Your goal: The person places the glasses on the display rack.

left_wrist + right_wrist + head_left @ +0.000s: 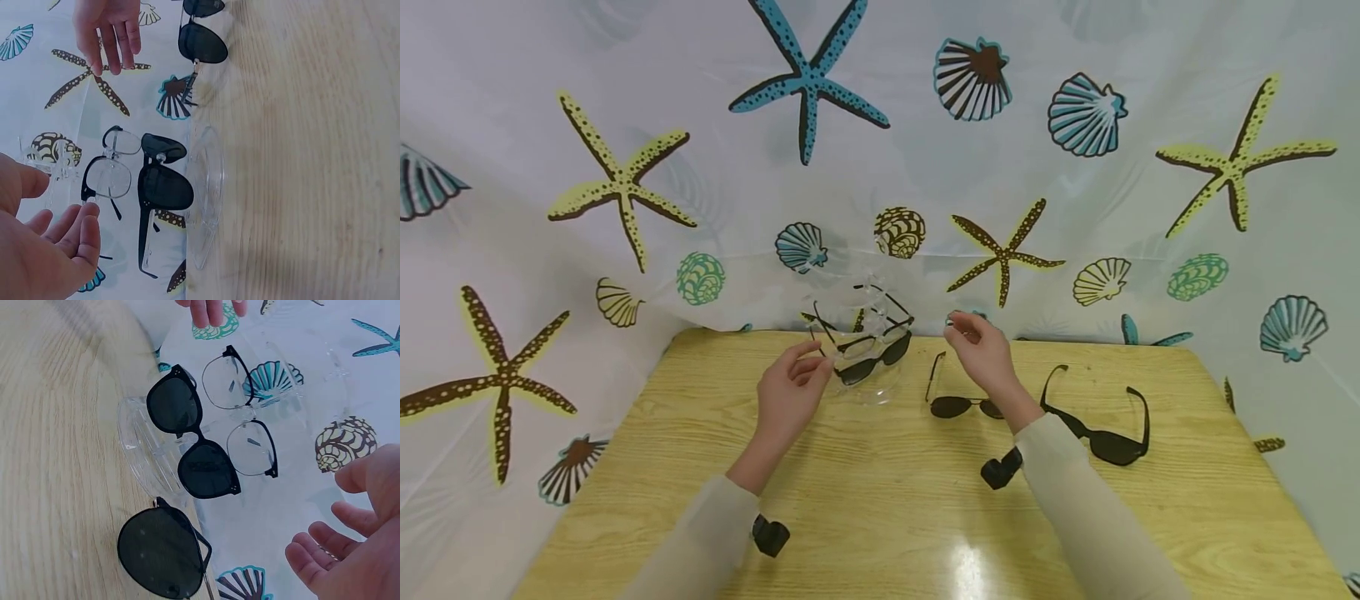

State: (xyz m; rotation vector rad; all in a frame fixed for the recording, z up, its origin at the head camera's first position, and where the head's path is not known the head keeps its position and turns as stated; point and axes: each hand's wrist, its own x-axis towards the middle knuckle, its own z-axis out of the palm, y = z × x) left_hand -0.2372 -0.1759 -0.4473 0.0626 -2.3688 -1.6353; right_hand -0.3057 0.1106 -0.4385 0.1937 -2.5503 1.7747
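A clear display stand (139,447) at the back of the wooden table bears two pairs, black-framed sunglasses (859,370) low down and clear-lensed eyeglasses with dark upper rims (247,450) above them. My left hand (790,392) is at the stand's left side, fingers loosely bent and holding nothing. Its fingertips overlap the eyeglasses' edge in the left wrist view; whether they touch, I cannot tell. Right of the stand, my empty right hand (988,358) hovers with relaxed fingers above thin-framed sunglasses (951,407) and partly hides them.
Thick black sunglasses (1116,447) lie on the table's right, beside my right forearm. A white curtain (865,183) printed with starfish and shells hangs behind the table and along its sides. The table (880,517) has a pale wood grain.
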